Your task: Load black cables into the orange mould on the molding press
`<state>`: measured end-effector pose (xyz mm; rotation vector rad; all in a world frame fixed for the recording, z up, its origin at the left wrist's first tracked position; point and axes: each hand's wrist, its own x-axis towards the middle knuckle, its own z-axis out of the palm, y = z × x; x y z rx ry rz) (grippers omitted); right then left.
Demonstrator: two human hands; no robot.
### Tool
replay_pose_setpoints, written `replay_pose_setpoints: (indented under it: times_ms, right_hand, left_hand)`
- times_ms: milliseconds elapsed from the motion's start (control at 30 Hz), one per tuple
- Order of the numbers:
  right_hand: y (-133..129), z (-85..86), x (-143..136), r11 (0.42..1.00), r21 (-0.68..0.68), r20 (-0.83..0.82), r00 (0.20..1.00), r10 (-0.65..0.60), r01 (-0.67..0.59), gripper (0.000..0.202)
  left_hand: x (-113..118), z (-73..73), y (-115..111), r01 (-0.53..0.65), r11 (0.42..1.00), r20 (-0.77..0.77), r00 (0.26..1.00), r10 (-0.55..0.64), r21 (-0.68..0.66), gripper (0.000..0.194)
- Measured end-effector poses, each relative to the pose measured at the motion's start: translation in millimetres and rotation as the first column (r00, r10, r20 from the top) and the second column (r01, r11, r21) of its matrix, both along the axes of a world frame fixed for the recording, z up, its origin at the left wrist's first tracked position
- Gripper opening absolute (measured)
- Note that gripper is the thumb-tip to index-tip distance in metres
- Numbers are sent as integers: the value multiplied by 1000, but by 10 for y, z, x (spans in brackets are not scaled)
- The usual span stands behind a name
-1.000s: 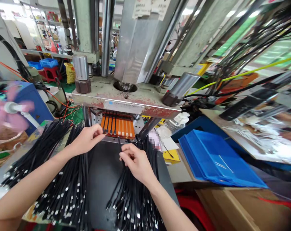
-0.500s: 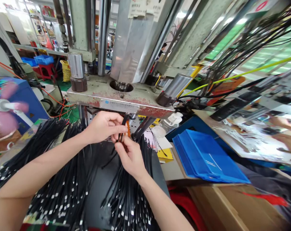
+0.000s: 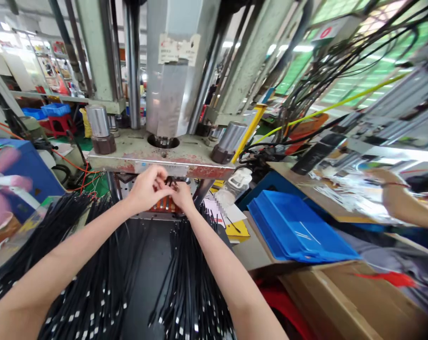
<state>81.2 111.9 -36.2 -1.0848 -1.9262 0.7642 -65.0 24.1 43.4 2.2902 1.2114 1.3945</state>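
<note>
Bare L hand (image 3: 146, 190) & R hand (image 3: 182, 195), slim forearms (image 3: 212, 245) w/ bare wrists (image 3: 124, 208)

Bare lane between cable bundles; opening under the press plate crowded by hands.
A lengthwise lane is left on the flat black work surface (image 3: 143, 264), bounded on the left by the long bundle of thin black cables (image 3: 93, 288) and on the right by the fanned black cable bundle with pale tips (image 3: 196, 283). At its far end, the orange slotted block (image 3: 164, 206) is partly covered by the left hand (image 3: 148, 189) and right hand (image 3: 181, 194). Passage from above is blocked by the worn, green-grey metal plate (image 3: 196, 165); the sides are narrowed by the left steel post (image 3: 113, 185) and right dark post (image 3: 203, 191).
</note>
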Motion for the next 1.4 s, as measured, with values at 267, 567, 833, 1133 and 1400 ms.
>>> replay_pose_setpoints:
  times_ms: [267,567,833,1133,1400]
  right_hand:
    - [58,-73,57,995,-39,65,994,89,-87,13]
    - [154,-4,1,999,-36,178,984,-15,22,19]
    - [-90,-72,84,979,204,300,950,-88,26,16]
    - [-127,-69,130,965,263,444,888,-116,-6,22]
    - [-764,-337,963,971,88,773,600,-208,222,36]
  left_hand:
    - [-227,-790,-155,5,994,-773,628,-85,-105,57]
    - [-154,-684,-33,-89,973,-764,636,-110,-214,58]
    - [-93,-645,889,-340,886,-733,680,1,-314,51]
    - [-18,-559,912,-325,909,-668,741,71,-263,43]
    - [-193,-917,-516,-237,971,-670,726,155,-32,34]
